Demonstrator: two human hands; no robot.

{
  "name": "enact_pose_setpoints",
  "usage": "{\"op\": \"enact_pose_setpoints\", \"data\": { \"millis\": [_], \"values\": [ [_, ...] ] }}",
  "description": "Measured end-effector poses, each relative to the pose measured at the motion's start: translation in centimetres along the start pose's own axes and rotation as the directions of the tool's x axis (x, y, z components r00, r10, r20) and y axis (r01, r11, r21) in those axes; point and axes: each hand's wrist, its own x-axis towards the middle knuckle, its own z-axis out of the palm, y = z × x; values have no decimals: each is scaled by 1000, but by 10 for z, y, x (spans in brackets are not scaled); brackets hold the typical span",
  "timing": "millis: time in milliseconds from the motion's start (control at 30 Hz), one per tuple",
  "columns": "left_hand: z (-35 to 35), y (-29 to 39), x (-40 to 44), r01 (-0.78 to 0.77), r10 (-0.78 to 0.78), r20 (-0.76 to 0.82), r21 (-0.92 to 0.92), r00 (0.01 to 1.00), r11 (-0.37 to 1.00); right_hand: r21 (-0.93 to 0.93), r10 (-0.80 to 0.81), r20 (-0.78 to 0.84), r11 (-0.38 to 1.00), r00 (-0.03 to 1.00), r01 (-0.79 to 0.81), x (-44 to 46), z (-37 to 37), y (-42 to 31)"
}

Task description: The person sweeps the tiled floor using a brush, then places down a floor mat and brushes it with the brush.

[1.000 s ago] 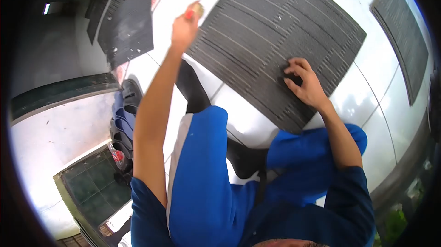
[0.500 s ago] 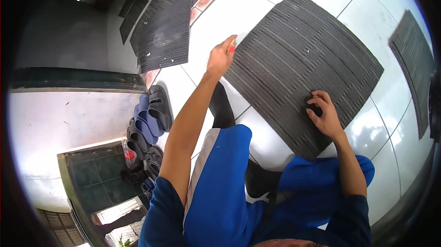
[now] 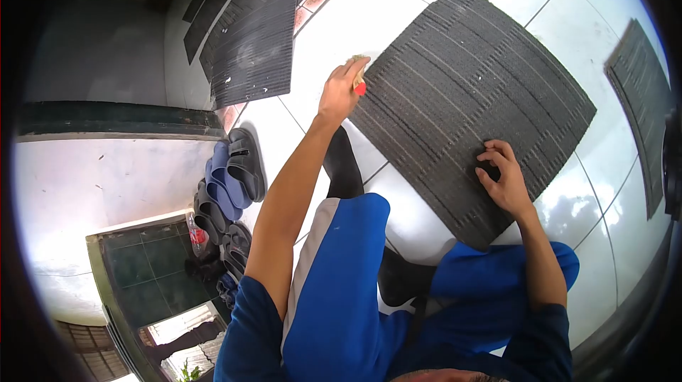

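Note:
A dark grey striped carpet tile (image 3: 455, 90) lies on the white floor in front of my crossed legs. Beside its left edge, my left hand (image 3: 341, 94) is closed around a small beige-and-yellow object with a red end (image 3: 360, 88); the fingers hide most of it, so its kind is unclear. My right hand (image 3: 506, 181) rests at the tile's near right part, fingers bent and apart from the thumb. The dark patch between them looks like shadow.
More grey carpet tiles (image 3: 256, 48) lie at the upper left, with white specks on them. Another stack of tiles (image 3: 639, 112) is at the far right. Slippers (image 3: 227, 183) and a plastic bottle (image 3: 196, 235) stand along the left near a doorway.
My left hand has turned slightly, so more of the small red-ended object shows. My right hand stays in place, and the carpet tile has hardly shifted.

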Motion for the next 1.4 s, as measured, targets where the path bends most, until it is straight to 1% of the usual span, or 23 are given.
{"op": "enact_pose_setpoints", "data": {
  "millis": [67,100,133,200,267,300,400,433,533,567,667,700,800,900,933,1000,1100,1200,1233,1400],
  "values": [
    [1,16,-4,-72,65,-46,-185,997,980,-89,-65,-34,994,997,62,-1,9,1],
    [-2,34,-6,-110,94,-70,-274,993,955,-132,-96,-49,987,994,89,-5,14,0],
    [-3,52,-9,-135,127,-46,-299,991,945,-224,-130,-10,967,991,125,-9,22,-9],
    [5,75,-14,-289,285,-56,-264,957,920,-400,-187,81,893,979,204,-22,45,-38],
    [11,92,-21,-252,260,-14,-291,966,923,-417,-171,225,873,959,254,-39,73,-42],
    [12,98,-22,-237,250,5,-304,968,923,-470,-167,259,839,951,275,-45,80,-41],
    [7,104,-22,-254,259,-32,-348,965,903,-500,-194,257,811,947,302,-42,81,-28],
    [4,104,-25,-241,244,-38,-361,969,901,-434,-134,278,866,951,249,-38,75,-30],
    [-3,102,-37,-204,207,-34,-387,978,899,-529,-83,313,812,946,246,-42,79,-42],
    [-3,99,-43,-188,196,-20,-389,980,902,-528,-109,309,806,945,265,-44,82,-40],
    [-4,87,-58,-125,147,31,-374,989,919,-638,-16,324,735,946,231,-45,87,-38],
    [-5,84,-61,-101,128,50,-363,991,926,-666,-15,326,706,945,241,-46,85,-40],
    [-6,80,-65,-50,81,69,-371,994,927,-688,63,373,688,926,230,-45,76,-53],
    [-3,80,-66,-31,63,74,-374,995,927,-688,56,381,684,923,243,-46,72,-55],
    [-3,81,-66,-58,83,52,-374,995,926,-687,46,376,684,925,245,-47,72,-54],
    [-3,84,-64,-113,124,8,-369,992,923,-684,25,366,685,930,251,-49,72,-51],
    [-1,80,-66,-118,119,-20,-362,993,924,-618,-25,269,762,963,192,-51,72,-48],
    [-4,75,-72,12,7,46,-409,999,912,-557,-82,222,807,972,196,-52,70,-46],
    [-4,73,-74,30,-9,55,-410,998,912,-543,-115,213,812,970,215,-53,71,-46],
    [-13,70,-82,133,-95,111,-413,989,901,-491,-161,202,837,966,242,-53,78,-39]
  ]
}}
